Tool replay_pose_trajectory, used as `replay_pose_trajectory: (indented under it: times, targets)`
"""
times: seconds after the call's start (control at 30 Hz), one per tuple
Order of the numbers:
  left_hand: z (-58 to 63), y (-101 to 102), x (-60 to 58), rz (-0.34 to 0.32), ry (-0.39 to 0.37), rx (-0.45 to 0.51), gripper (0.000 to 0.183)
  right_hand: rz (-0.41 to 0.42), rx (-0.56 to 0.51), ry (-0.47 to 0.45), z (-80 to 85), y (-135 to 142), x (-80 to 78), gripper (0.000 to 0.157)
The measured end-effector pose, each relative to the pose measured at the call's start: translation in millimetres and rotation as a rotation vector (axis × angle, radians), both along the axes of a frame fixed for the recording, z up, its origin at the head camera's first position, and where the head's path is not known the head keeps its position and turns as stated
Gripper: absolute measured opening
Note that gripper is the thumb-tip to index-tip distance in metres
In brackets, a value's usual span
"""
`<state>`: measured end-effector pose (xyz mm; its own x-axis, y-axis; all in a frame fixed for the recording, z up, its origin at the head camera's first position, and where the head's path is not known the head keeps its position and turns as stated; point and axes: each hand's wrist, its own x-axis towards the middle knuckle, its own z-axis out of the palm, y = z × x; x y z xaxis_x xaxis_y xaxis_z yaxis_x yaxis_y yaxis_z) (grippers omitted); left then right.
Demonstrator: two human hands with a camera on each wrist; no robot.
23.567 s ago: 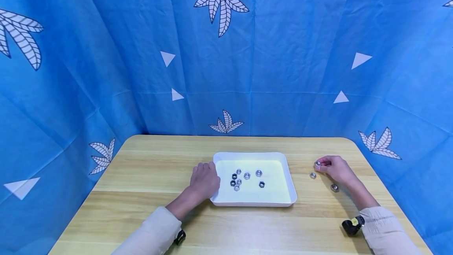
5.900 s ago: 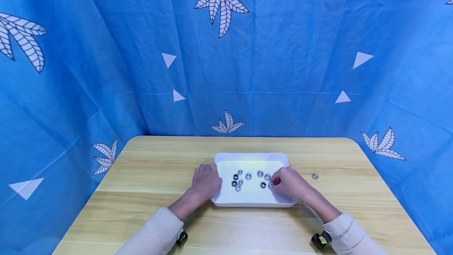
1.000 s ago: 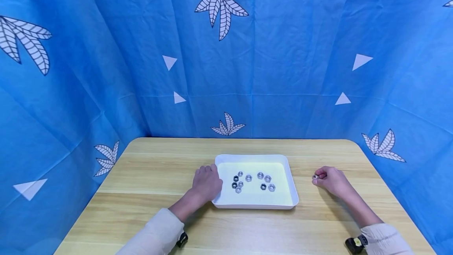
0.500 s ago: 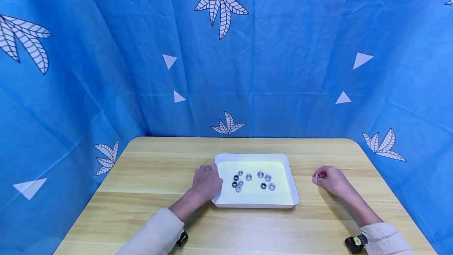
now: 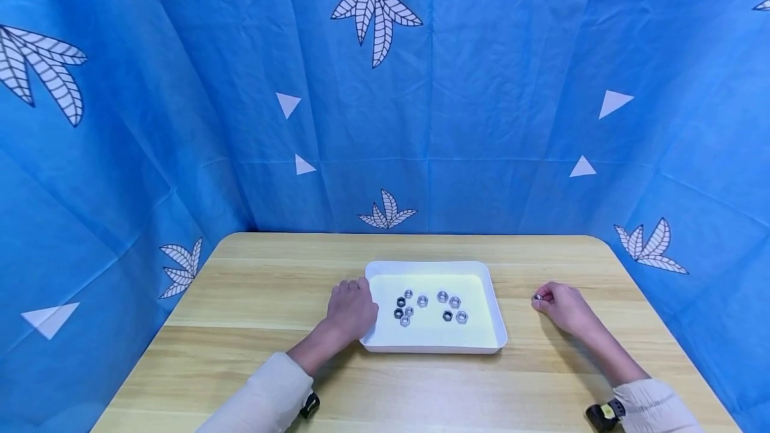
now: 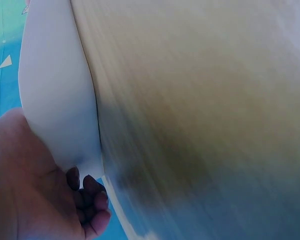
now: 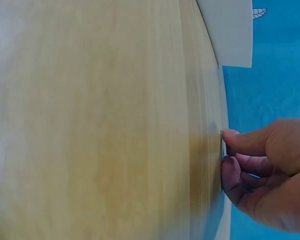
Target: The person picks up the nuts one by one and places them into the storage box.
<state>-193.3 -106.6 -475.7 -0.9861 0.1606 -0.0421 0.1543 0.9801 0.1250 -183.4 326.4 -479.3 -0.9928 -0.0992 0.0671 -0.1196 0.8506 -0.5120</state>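
My left hand grips the left wall of a shallow white tray, its fingers curled. In the left wrist view, fingertips lie against the outside of the tray wall. Silver nuts and a few dark nuts lie flat and scattered in the tray. To the right of the tray, my right hand pinches a small silver nut between thumb and fingers, low at the tabletop. Fingers mostly hide that nut in the right wrist view.
The pale wooden table extends around the tray on all sides. A blue patterned curtain hangs behind the table and along both sides. A strip of table separates the tray's right wall from my right hand.
Earlier, loose nuts lay at the right; more nuts are now in the tray. My right hand has moved from the tray to the right-hand nut. Over the last second, both hands stay nearly still.
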Motion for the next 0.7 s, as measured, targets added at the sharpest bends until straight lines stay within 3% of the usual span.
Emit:
replay_pose_trajectory:
  times: [0.7]
  targets:
    - [1.6,-0.4,1.0,-0.001,-0.001,0.028,0.036,-0.035,-0.031,0.03,5.4,-4.7,-0.9,0.018]
